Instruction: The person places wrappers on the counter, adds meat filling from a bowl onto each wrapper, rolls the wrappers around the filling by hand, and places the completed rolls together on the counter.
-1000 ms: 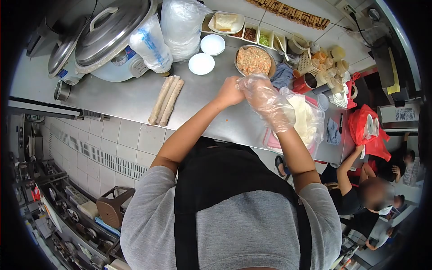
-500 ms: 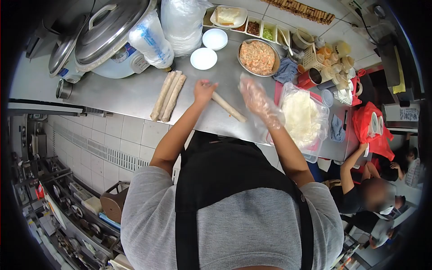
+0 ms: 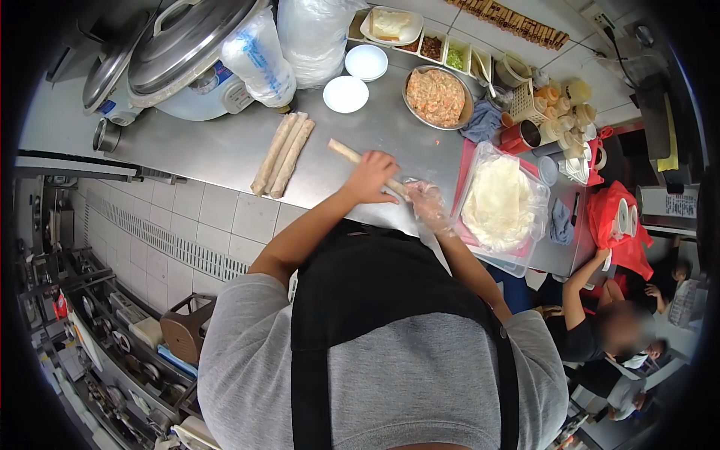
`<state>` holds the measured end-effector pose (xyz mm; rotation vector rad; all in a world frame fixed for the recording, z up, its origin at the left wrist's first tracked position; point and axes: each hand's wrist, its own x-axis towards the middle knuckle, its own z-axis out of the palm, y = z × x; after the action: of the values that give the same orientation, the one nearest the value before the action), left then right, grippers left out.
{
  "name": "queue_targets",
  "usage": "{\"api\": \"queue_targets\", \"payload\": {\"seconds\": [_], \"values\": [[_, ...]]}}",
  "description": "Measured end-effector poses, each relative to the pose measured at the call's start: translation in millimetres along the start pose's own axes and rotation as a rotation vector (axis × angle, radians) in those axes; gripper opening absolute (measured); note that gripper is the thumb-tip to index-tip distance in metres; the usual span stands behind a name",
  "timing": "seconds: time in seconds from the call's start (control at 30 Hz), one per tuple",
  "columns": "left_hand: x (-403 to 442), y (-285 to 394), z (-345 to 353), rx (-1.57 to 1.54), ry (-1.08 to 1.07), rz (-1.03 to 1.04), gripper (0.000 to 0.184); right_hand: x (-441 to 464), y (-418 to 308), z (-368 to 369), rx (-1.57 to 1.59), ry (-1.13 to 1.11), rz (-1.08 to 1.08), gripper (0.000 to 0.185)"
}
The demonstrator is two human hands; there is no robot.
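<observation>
A long, thin, pale spring roll (image 3: 345,151) lies slantwise on the steel counter in front of my apron. Bare, my left hand (image 3: 373,177) curls over its middle, fingers on the far side and thumb on the near side. At its lower right end my right hand (image 3: 427,204), in a clear plastic glove, closes its fingers around the tip, which is partly hidden. Three similar finished rolls (image 3: 283,155) lie side by side to the left. Right of my gloved hand, a stack of whitish wrapper sheets (image 3: 498,202) sits in a plastic-lined tray.
Behind the roll stands a metal bowl of orange-flecked filling (image 3: 436,97). Two white dishes (image 3: 346,94) and bagged stacks (image 3: 259,64) are farther back, beside large lidded cookers (image 3: 191,52). Bottles and a red cup (image 3: 519,137) crowd the back right. Another person's arm (image 3: 581,283) reaches in at right.
My left hand has moved right along the counter onto the roll. My right hand has come down and left to its end. The roll has shifted slightly up and left.
</observation>
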<state>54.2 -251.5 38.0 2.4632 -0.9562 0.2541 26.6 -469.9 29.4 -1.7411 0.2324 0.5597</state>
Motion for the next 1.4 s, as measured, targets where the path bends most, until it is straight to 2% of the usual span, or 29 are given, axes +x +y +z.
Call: {"api": "queue_targets", "payload": {"seconds": [0.03, 0.1, 0.13, 0.2, 0.23, 0.3, 0.43, 0.5, 0.53, 0.6, 0.63, 0.7, 0.83, 0.9, 0.93, 1.0, 1.03, 1.1, 1.13, 1.2, 1.23, 1.27, 1.3, 1.33, 1.4], "values": [[4.9, 1.2, 13.6, -0.002, 0.003, 0.002, 0.055, 8.5, 9.6, -0.6, -0.002, 0.003, -0.001, 0.015], [16.6, 1.8, 36.9, 0.006, -0.228, -0.05, 0.046, 23.2, 27.8, 0.2, 0.198, -0.01, -0.16, 0.016], [24.5, 4.2, 35.7, 0.003, -0.225, -0.047, 0.046, 16.1, 13.9, 0.0, 0.195, -0.006, -0.161, 0.016], [39.4, 4.8, 27.4, -0.09, -0.329, -0.234, 0.03, 0.5, -21.5, 1.7, 0.025, 0.052, -0.09, 0.019], [44.0, 4.5, 20.7, -0.09, -0.325, -0.232, 0.03, -7.5, -35.1, 5.8, 0.023, 0.053, -0.094, 0.019], [50.1, 3.5, 9.5, -0.152, -0.244, -0.226, 0.023, -21.1, -53.2, 12.2, -0.327, 0.208, -0.695, 0.016], [56.6, 5.9, -0.7, -0.123, -0.309, -0.242, 0.022, -15.8, -66.7, 7.4, -0.398, 0.25, -0.771, 0.011], [55.6, 8.1, -4.7, -0.188, -0.23, -0.258, 0.024, -0.4, -70.7, -0.8, -0.579, 0.204, -0.798, 0.009], [56.7, 9.4, -9.2, -0.19, -0.231, -0.263, 0.024, 2.9, -78.0, -1.2, -0.579, 0.199, -0.796, 0.009], [62.3, 10.6, -20.4, -0.237, -0.2, -0.337, 0.028, 5.1, -97.1, -4.1, -0.407, 0.051, -0.625, 0.013], [64.9, 11.7, -27.8, -0.234, -0.195, -0.34, 0.028, -0.7, -110.8, -3.3, -0.409, 0.047, -0.63, 0.013], [68.2, 11.1, -42.3, -0.405, -0.076, -0.417, 0.032, -13.6, -138.2, 0.1, -0.581, 0.132, -0.845, 0.017], [71.0, 1.0, -52.0, -0.469, 0.048, -0.378, 0.033, -18.1, -161.6, 0.2, -0.385, -0.067, -0.817, 0.022], [69.8, 1.0, -52.2, -0.548, 0.065, -0.3, 0.023, -3.8, -161.4, -7.0, -0.79, -0.064, -0.975, 0.021], [67.8, 0.0, -53.1, -0.546, 0.074, -0.312, 0.023, 0.6, -163.8, -7.4, -0.791, -0.078, -0.979, 0.021], [62.9, -1.6, -55.8, -0.624, 0.11, -0.343, 0.026, 6.5, -173.3, -5.9, -1.224, -0.117, -1.103, 0.024], [63.0, -0.3, -57.6, -0.619, 0.117, -0.355, 0.026, 4.1, -190.8, -3.5, -1.221, -0.131, -1.112, 0.024], [63.9, 1.8, -63.9, -0.735, 0.494, -0.298, 0.025, 0.9, -226.6, 0.9, -0.853, -0.311, -1.092, 0.025], [62.5, 2.2, -78.9, -0.728, 0.506, -0.31, 0.025, 2.6, -231.6, 5.9, -0.853, -0.329, -1.099, 0.025], [62.7, 0.3, -113.4, -1.149, 0.341, -0.601, 0.03, 8.2, -243.2, 17.1, -0.377, -0.124, -0.887, 0.031], [60.2, -0.8, -126.9, -1.137, 0.366, -0.608, 0.03, 23.8, -243.3, 19.6, -0.376, -0.216, -0.855, 0.037], [57.1, -0.9, -140.1, -1.272, 0.533, -0.631, 0.027, 33.9, -236.6, 27.2, -0.377, -0.238, -0.869, 0.037], [53.3, -1.8, -151.3, -1.404, 0.704, -0.645, 0.026, 44.8, -226.8, 35.5, -0.354, -0.431, -0.73, 0.041], [46.3, -2.1, -160.8, -1.393, 0.726, -0.649, 0.026, 54.5, -214.4, 43.5, -0.333, -0.618, -0.579, 0.045], [22.4, -6.7, -178.0, -1.451, 0.989, -0.803, 0.028, 71.9, -196.2, 61.2, -0.296, -0.98, -0.251, 0.054]]}}
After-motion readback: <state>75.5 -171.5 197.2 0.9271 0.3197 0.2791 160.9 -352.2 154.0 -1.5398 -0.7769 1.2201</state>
